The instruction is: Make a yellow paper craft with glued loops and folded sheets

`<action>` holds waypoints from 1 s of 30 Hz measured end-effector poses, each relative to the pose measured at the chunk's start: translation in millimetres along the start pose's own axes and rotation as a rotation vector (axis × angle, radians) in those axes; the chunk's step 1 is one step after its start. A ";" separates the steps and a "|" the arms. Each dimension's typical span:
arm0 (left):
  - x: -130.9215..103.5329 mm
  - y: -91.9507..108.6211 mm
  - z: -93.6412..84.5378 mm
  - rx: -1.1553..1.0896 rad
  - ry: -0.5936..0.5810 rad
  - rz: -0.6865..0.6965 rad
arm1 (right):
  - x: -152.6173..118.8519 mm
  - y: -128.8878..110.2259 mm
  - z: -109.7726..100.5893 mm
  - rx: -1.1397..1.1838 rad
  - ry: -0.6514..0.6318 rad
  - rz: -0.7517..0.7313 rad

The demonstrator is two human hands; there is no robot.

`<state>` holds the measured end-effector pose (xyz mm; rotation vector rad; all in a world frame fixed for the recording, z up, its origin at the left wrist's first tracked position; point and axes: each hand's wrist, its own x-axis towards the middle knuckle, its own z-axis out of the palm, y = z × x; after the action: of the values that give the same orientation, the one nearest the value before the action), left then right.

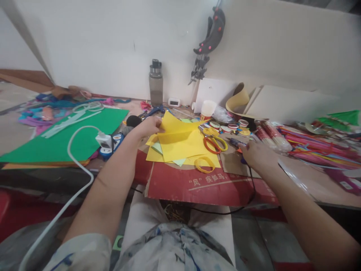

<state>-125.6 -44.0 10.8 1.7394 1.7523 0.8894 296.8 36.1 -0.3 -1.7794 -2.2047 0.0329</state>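
Observation:
My left hand [152, 127] pinches the upper left edge of a yellow sheet [183, 143], possibly felt or foam, and part of it is lifted and bent. More yellow and pale green pieces lie beneath it. My right hand [258, 155] is closed around a glue gun [235, 143], its dark tip pointing left and its black cord hanging down; the hand hides most of its body. Between the hands lie scissors [216, 145] with orange and yellow handles. A yellow ring [204, 165] rests on the front edge of the yellow pieces.
Red cardboard [175, 184] covers the table's front edge. Green sheets [70, 139], a power strip [113, 145] and a white cable [69, 150] are on the left. A bottle [156, 84] stands behind. Ribbon spools [225, 129] and colourful pipe cleaners [316, 146] lie to the right.

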 end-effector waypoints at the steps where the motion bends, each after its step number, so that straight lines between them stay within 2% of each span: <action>1: -1.1 1.0 -0.3 0.006 -0.017 0.009 | -3.8 -14.1 -4.1 -0.015 0.062 -0.108; 4: -4.9 3.3 -3.0 0.041 -0.035 0.007 | -7.6 -61.5 -8.5 0.132 0.188 -0.375; 6: -7.2 3.0 -6.4 0.082 -0.028 -0.005 | -2.4 -90.4 -5.2 0.290 0.214 -0.524; 9: -8.8 -1.7 -12.5 0.150 -0.101 0.013 | 12.6 -120.7 2.9 0.493 0.177 -0.594; 11: -9.0 -5.8 -16.7 0.178 -0.198 0.042 | 22.9 -132.5 7.6 0.550 0.064 -0.599; 14: -10.5 -7.8 -23.3 0.192 -0.324 0.059 | 33.7 -142.2 14.7 0.515 -0.114 -0.659; 16: -12.6 -4.1 -26.5 0.212 -0.338 0.048 | 36.7 -145.8 21.8 0.442 -0.153 -0.725; 19: -14.6 7.0 -22.9 0.261 -0.200 0.043 | 36.1 -149.0 37.9 0.310 -0.185 -0.799; 22: -11.6 17.1 -5.1 0.327 -0.057 0.104 | 32.6 -150.0 56.3 0.205 -0.216 -0.852; 24: -6.8 19.4 10.7 0.403 -0.110 0.166 | 30.1 -149.8 66.1 0.146 -0.221 -0.865; 26: -1.6 17.6 24.3 0.464 -0.225 0.198 | 27.7 -149.5 72.4 0.085 -0.233 -0.850; 30: 5.2 7.8 37.4 0.578 -0.372 0.177 | 23.2 -150.6 77.4 0.010 -0.269 -0.810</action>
<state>-92.6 -35.5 -7.4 2.2691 1.7145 0.0868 130.0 37.2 -37.5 -0.7951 -2.9398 0.1060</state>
